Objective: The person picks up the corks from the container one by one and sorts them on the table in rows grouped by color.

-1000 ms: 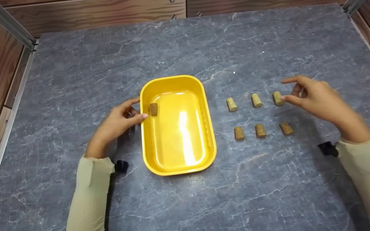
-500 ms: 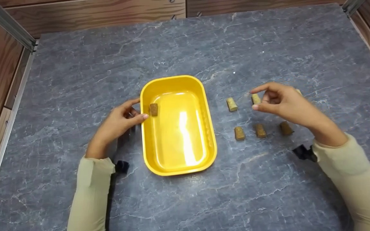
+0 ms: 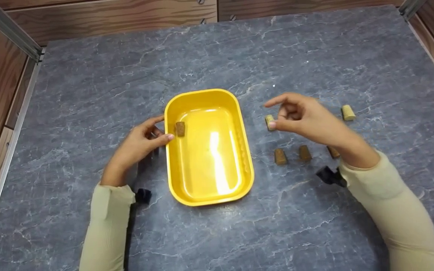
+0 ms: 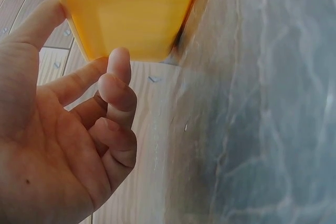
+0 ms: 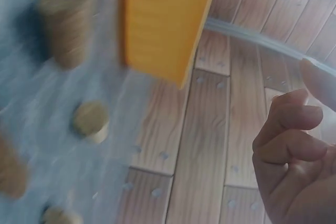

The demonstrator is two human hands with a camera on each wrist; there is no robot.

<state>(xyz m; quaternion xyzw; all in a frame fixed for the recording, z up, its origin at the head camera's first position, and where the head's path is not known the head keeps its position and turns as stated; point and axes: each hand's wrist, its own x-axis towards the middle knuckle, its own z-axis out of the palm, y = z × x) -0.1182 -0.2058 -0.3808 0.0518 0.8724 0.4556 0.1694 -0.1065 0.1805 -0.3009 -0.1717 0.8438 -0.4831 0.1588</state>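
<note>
A yellow plastic tray [image 3: 209, 162] stands on the grey marbled table, with one dark brown cork [image 3: 180, 128] lying near its left wall. My left hand [image 3: 136, 148] holds the tray's left side, thumb over the rim and fingers against the outer wall. To the right of the tray, my right hand [image 3: 301, 116] hovers over the corks, thumb and forefinger apart and nothing between them. Its thumb overlaps the leftmost pale cork [image 3: 269, 122] in the head view. Another pale cork [image 3: 348, 112] shows beyond the hand; the middle one is hidden.
A front row holds a brown cork [image 3: 280, 156], a darker cork [image 3: 304, 153] and a third cork [image 3: 333, 151] partly covered by the right wrist. Wood-patterned panels [image 3: 111, 19] and metal posts [image 3: 9, 28] border the table.
My right hand has moved left along the back row of pale corks, from the rightmost to the leftmost, and the corks stay in place. My left hand has not moved.
</note>
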